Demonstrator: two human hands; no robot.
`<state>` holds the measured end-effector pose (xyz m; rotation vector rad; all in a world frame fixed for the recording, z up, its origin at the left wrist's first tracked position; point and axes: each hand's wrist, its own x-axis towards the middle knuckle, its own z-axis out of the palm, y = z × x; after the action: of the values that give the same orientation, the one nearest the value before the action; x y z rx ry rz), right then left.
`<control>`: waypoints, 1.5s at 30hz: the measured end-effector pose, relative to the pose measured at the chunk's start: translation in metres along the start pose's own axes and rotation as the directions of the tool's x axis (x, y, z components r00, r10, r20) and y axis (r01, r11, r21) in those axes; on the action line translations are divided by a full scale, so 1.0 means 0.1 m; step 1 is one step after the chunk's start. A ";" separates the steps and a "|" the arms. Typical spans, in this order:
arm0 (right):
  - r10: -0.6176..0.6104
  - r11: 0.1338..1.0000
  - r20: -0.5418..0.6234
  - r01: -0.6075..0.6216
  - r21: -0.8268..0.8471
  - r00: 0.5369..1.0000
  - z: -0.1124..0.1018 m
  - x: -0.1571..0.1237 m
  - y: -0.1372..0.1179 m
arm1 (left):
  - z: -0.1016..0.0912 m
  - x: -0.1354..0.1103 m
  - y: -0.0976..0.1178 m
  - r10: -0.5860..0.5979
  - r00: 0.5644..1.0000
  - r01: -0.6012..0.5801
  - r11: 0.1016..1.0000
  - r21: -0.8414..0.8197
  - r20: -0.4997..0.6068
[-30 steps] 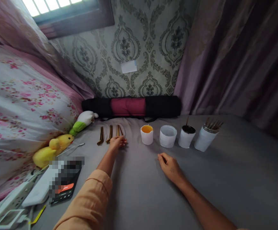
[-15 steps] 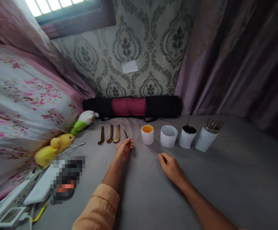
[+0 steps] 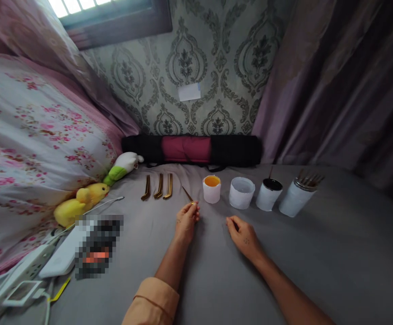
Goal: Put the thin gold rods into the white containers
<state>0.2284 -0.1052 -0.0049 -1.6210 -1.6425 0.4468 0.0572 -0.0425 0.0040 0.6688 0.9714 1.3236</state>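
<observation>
A thin, dark, pointed stick (image 3: 187,194) is pinched in my left hand (image 3: 187,221), its tip slanting up and away to the left. A small gold patch shows at my fingertips. To the left of this hand lie three bundles of bent gold-brown sticks (image 3: 158,186). Ahead and to the right stands a white-wrapped cup with orange-yellow contents (image 3: 211,192). My right hand (image 3: 242,232) rests on the sheet with its fingers curled closed, and nothing shows in it. Beyond it is a white-wrapped cup of clear liquid (image 3: 242,198).
A wrapped cup with black contents (image 3: 267,198) and a wrapped jar of several thin sticks (image 3: 296,201) stand to the right. A black and maroon long bag (image 3: 187,150) lies along the wall. Plush toys (image 3: 81,203), a power strip (image 3: 30,266) and cables are at left.
My left hand has moved right and slightly nearer, away from the bundles, carrying the stick. My right hand has barely moved. The view has shifted a little.
</observation>
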 end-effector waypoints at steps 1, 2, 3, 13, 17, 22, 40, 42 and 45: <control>0.001 1.000 0.000 -0.001 0.006 1.000 0.00 0.00 0.00 | 0.01 -0.03 -0.02 0.022 1.000 -0.022 1.000 0.017 0.004; 0.003 1.000 0.002 -0.003 0.011 1.000 0.00 0.00 -0.01 | 0.01 -0.06 -0.04 0.044 0.999 -0.044 0.998 0.040 0.011; 0.006 1.000 0.005 -0.006 0.015 1.000 0.00 0.00 -0.01 | 0.02 -0.09 -0.05 0.061 0.998 -0.062 0.996 0.067 0.016; 0.023 0.999 0.027 -0.024 0.024 0.999 -0.02 0.00 -0.03 | 0.08 -0.30 -0.04 0.181 0.983 -0.179 0.942 0.283 0.018; 0.021 0.999 0.037 -0.022 0.039 0.999 -0.03 0.00 -0.03 | 0.08 -0.32 -0.04 0.231 0.973 -0.223 0.896 0.385 0.026; 0.021 0.998 0.050 -0.024 0.060 0.999 -0.05 0.00 -0.05 | 0.08 -0.38 -0.06 0.335 0.937 -0.341 0.799 0.495 0.103; 0.043 0.981 0.072 -0.055 0.187 0.996 -0.10 -0.02 -0.07 | 0.07 -0.46 -0.11 0.482 0.716 -0.677 0.305 0.670 0.505; 0.043 0.977 0.072 -0.057 0.203 0.996 -0.10 -0.03 -0.07 | 0.06 -0.45 -0.12 0.486 0.702 -0.687 0.270 0.674 0.520; 0.045 0.972 0.072 -0.061 0.226 0.996 -0.10 -0.03 -0.08 | 0.05 -0.44 -0.15 0.491 0.684 -0.699 0.229 0.678 0.540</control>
<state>0.2303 -0.1116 0.0065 -1.4944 -1.5365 0.6974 0.0696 -0.0871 0.0022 2.1575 1.2298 1.2848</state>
